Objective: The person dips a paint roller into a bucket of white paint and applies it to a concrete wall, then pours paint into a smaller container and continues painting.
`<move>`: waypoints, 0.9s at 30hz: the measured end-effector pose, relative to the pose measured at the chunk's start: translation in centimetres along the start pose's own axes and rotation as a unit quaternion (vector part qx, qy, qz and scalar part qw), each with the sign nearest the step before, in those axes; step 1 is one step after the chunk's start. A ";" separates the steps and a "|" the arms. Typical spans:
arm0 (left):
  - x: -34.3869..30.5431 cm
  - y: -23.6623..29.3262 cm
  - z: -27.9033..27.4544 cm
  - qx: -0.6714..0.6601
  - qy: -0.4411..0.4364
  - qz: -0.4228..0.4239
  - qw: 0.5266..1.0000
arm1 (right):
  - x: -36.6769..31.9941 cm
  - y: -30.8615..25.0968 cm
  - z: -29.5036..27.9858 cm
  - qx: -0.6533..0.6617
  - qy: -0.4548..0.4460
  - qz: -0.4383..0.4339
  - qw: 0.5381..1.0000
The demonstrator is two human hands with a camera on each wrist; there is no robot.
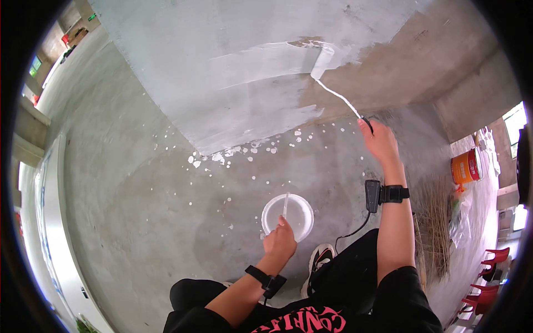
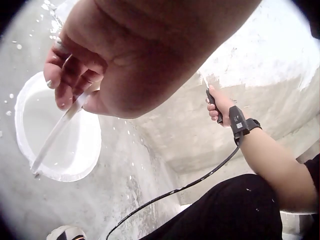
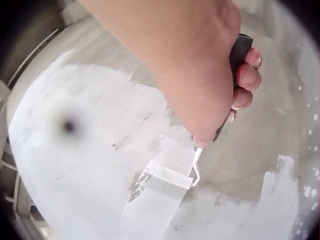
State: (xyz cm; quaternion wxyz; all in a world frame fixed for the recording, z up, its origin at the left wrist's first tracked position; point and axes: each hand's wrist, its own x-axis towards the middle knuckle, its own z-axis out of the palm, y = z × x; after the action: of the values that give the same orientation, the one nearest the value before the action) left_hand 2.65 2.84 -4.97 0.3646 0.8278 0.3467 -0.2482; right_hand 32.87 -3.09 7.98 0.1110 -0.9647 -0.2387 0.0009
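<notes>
My right hand [image 1: 383, 145] grips the black handle [image 3: 240, 55] of a paint roller [image 1: 322, 61], fingers curled round it. A paint-coated wire frame leads from the handle to the white roller head, which lies against the wall [image 1: 250, 33] at the lower edge of the white paint. My left hand [image 1: 280, 242] holds the flat white handle [image 2: 60, 127] of a white bucket [image 1: 305, 206]. That handle runs from my curled fingers to the bucket's rim. White paint shows inside the bucket, in front of my shoes.
Bare brown-grey wall [image 1: 400, 77] lies right of and below the paint. White drops [image 1: 219, 158] spot the concrete floor along the wall's foot. On the right are an orange bucket [image 1: 465, 167], a bundle of thin sticks [image 1: 436, 233] and red chairs [image 1: 483, 297]. A cable [image 2: 185, 187] hangs from my right wrist.
</notes>
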 end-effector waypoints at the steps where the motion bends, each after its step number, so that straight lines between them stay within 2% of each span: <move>1: 0.0 0.0 0.0 0.000 -0.004 -0.004 1.000 | 0.3 0.8 0.3 -0.004 0.007 0.012 1.000; 5: -0.1 0.0 0.6 -0.008 0.019 -0.001 1.000 | 1.4 3.8 1.4 0.003 0.018 0.044 0.999; 11: -0.5 0.3 0.4 -0.016 0.021 -0.004 1.000 | 1.9 5.0 1.5 -0.004 0.050 0.090 0.995; 14: -0.5 0.4 0.1 -0.026 0.016 -0.012 0.999 | 2.0 4.6 1.6 0.008 0.075 0.088 0.993; 17: -0.5 0.2 0.2 -0.023 0.020 -0.015 0.999 | -0.3 1.4 -0.3 0.024 0.095 0.073 0.993; 19: -0.7 0.0 0.2 -0.023 0.015 -0.012 1.000 | -1.9 -0.8 -1.1 0.047 0.072 0.006 0.996; 20: -0.7 0.1 -0.1 -0.023 0.015 -0.013 1.000 | -2.3 -1.7 -1.3 0.047 0.071 0.007 0.996; 22: -0.8 0.1 -0.1 -0.016 0.006 -0.018 1.000 | -3.2 -3.4 -1.2 0.031 0.074 -0.119 0.990; 23: -0.8 0.1 -0.1 -0.016 0.006 -0.019 1.000 | -3.4 -4.3 -0.9 0.031 0.074 -0.119 0.990; 25: -0.7 0.0 0.0 -0.012 0.007 -0.009 1.000 | -3.9 -6.3 -0.1 0.032 0.088 -0.198 0.976; 27: -0.5 0.0 0.0 -0.018 0.008 -0.005 1.000 | -3.9 -8.4 0.5 0.033 0.084 -0.224 0.970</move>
State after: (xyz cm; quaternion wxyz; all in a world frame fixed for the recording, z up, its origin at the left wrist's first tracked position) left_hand 2.30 2.63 -4.68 0.3755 0.8215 0.3580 -0.2367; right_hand 25.49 2.46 9.07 0.1602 -0.8791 -0.4384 -0.0969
